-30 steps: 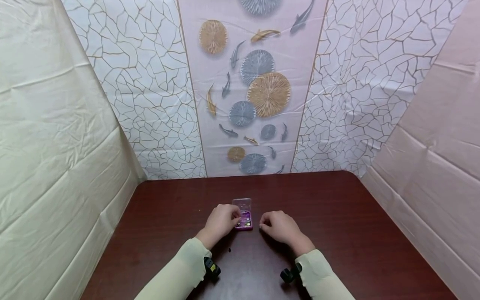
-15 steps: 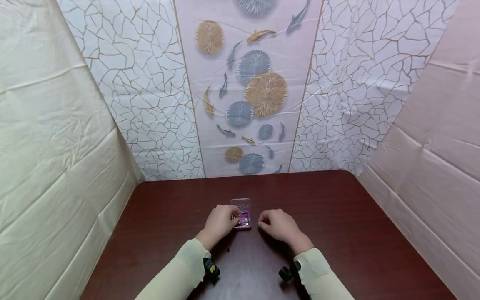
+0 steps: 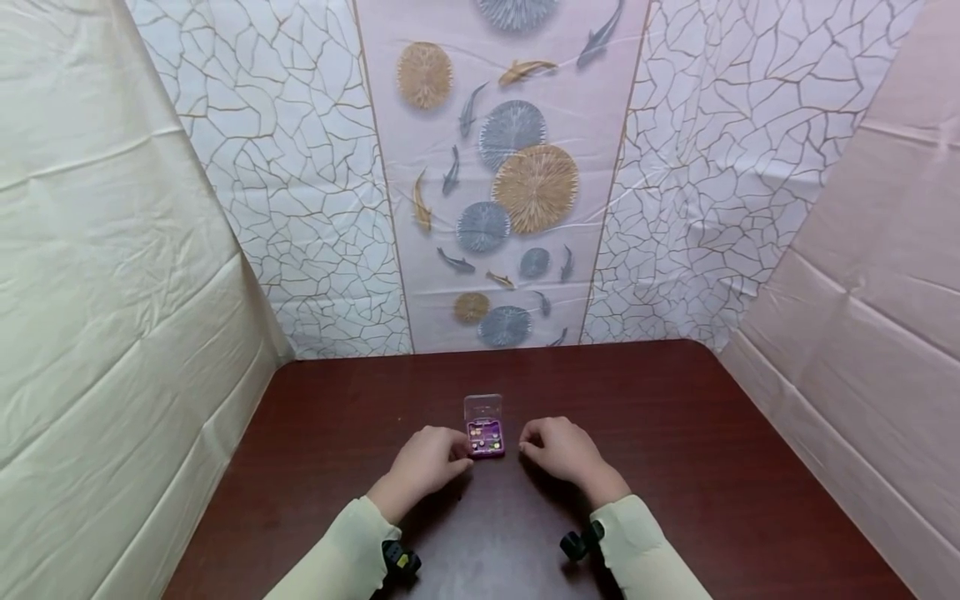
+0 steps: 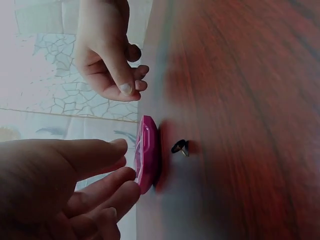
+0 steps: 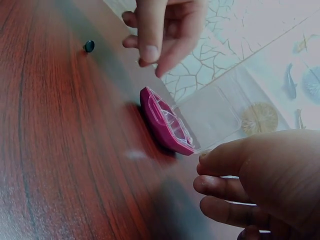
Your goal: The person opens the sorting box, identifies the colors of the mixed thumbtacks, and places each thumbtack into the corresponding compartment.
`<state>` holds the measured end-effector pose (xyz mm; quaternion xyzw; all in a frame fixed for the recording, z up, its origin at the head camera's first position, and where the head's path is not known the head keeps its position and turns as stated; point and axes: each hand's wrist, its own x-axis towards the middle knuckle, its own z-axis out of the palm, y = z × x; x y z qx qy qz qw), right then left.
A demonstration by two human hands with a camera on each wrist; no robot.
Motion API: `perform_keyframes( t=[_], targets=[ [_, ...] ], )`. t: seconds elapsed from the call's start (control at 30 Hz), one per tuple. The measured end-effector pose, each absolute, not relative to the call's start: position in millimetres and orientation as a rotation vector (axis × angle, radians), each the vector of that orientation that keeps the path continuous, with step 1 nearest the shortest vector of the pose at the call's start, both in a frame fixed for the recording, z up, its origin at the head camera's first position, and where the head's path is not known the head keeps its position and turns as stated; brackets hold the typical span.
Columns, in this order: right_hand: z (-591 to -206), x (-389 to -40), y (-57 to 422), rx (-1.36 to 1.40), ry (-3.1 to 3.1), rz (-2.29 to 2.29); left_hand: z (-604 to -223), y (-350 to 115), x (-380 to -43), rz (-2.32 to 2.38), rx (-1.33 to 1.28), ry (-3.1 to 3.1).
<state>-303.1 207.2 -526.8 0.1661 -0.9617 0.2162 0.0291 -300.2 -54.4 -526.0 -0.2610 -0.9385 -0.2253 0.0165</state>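
Note:
A small magenta case (image 3: 486, 450) lies on the table with its clear hinged lid (image 5: 212, 112) raised. Several tiny white and yellowish pieces show in its compartments from the head view. Beside the case's left edge, my left hand (image 3: 423, 460) has loosely bent fingers and a thumb held apart, with nothing seen between them; whether a fingertip touches the case, I cannot tell. To the right of the case, my right hand (image 3: 562, 450) rests with fingers loosely curled and holds nothing visible. A small black, round-headed stud-like piece (image 4: 180, 147) lies on the tabletop nearer to me.
The dark red-brown table (image 3: 637, 400) has a glossy, wood-grained top. Patterned cloth (image 3: 315, 208) hangs behind its far edge, and plain pale cloth (image 3: 135, 292) closes off the sides. A wrist camera (image 3: 401, 560) sits on the left sleeve.
My left hand has drawn back from over the case to its left side, toward me, uncovering the compartments. The right hand has stayed in place.

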Motion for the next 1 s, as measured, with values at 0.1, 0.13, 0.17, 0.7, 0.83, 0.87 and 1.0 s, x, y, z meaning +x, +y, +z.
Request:
perform_keyframes(
  t=[0.1,0.13,0.17,0.7,0.83,0.87,1.0],
  targets=[
    [-525,-302,206,0.517,-2.962,0.682,-525,-59,-294,-0.694,-0.829,-2.927],
    [-525,-302,206,0.518,-2.961,0.684,-525,-61,-292,-0.692,-0.831,-2.93],
    [-524,-301,206,0.522,-2.96,0.687,-525,-62,-289,-0.689,-0.836,-2.936],
    [-527,-300,204,0.512,-2.982,0.692,-537,-62,-273,-0.647,-0.882,-3.02],
    [-527,-300,203,0.514,-2.982,0.691,-538,-63,-273,-0.658,-0.873,-3.016],
    [-527,-301,203,0.516,-2.981,0.691,-538,-63,-273,-0.658,-0.872,-3.013],
    [-526,-301,203,0.522,-2.982,0.689,-538,-64,-274,-0.664,-0.875,-2.996]
  ],
)
